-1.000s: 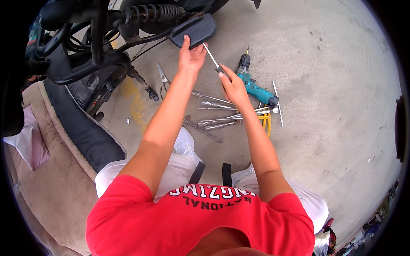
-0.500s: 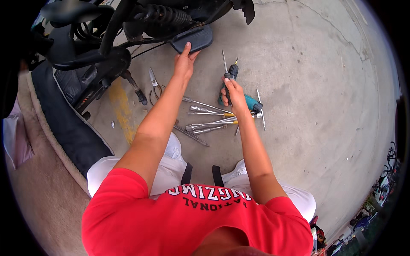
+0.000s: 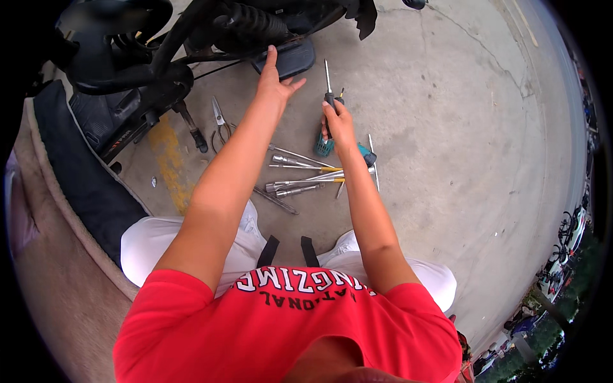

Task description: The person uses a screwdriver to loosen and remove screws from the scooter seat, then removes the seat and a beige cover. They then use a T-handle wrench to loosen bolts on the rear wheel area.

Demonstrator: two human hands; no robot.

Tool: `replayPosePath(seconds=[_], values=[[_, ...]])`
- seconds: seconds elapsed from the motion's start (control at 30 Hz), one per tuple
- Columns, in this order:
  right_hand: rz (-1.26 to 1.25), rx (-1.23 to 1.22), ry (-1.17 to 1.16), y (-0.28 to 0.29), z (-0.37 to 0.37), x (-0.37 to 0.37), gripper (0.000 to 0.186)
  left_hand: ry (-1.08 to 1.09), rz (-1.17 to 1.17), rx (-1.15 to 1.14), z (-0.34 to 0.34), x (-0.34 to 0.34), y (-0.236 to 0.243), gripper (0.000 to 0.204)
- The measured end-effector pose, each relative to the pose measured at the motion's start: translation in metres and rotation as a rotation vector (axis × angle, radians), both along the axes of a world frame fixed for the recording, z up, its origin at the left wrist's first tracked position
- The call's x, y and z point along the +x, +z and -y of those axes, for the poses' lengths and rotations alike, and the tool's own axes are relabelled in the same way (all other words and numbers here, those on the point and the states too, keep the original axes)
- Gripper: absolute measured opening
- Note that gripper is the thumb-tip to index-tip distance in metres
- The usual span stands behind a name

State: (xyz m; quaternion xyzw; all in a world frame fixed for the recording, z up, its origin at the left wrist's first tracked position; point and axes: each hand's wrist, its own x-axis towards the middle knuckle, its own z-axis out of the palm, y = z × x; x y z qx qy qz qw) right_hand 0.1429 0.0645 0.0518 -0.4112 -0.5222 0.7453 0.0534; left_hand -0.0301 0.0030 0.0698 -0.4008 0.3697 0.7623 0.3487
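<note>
My left hand (image 3: 274, 84) reaches up against the flat black foot peg plate (image 3: 295, 59) under the side of a scooter (image 3: 249, 25). Its fingers are stretched and spread, the index finger lying along the plate's near left edge. In my right hand (image 3: 340, 124) is a screwdriver (image 3: 328, 78), gripped by its dark handle with the metal shaft pointing away from me. Beneath that hand a teal and black cordless drill (image 3: 324, 145) lies on the ground, partly hidden by my hand and forearm.
Several metal socket wrenches (image 3: 294, 187) lie on the concrete between my feet and the scooter. Scissors (image 3: 218, 113) rest left of them, near the kickstand (image 3: 191, 126). A dark padded cover with a fleece edge (image 3: 86, 172) stretches along the left. Parked bikes (image 3: 565, 233) stand far right.
My left fingers have spread apart and moved further up along the plate. My right hand has raised the screwdriver slightly away from me. The whole view has shifted a little.
</note>
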Motion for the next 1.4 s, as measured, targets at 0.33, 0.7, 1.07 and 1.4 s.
replayPosePath(seconds=[0.33, 0.7, 1.07, 1.4], values=[[0.134, 0.206, 0.168, 0.019, -0.011, -0.007, 0.027, 0.150, 0.083, -0.121, -0.031, -0.019, -0.018, 0.071], [0.185, 0.482, 0.319, 0.056, -0.046, -0.029, 0.037, 0.007, 0.185, -0.177, -0.029, -0.035, 0.010, 0.045], [0.159, 0.762, 0.582, 0.079, -0.066, -0.051, 0.041, 0.039, 0.073, -0.131, -0.014, -0.035, -0.036, 0.057], [0.296, 1.317, 1.141, 0.141, -0.101, -0.124, 0.023, -0.001, 0.063, -0.109, -0.018, -0.033, -0.032, 0.042]])
